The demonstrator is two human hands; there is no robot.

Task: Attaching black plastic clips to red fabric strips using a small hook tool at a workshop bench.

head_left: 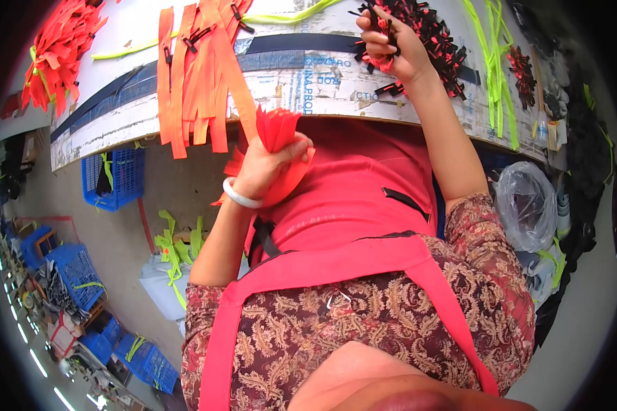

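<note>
Blue lettering [329, 80] marks the white tabletop [271, 85] near the right hand [402, 51].

The orange strips [197, 89] look matt and cloth-like; the clear bag [524, 205], glossy plastic.

Workshop, long worktable [89, 145], orange strips [199, 103], blue plastic crates [122, 183]
</note>
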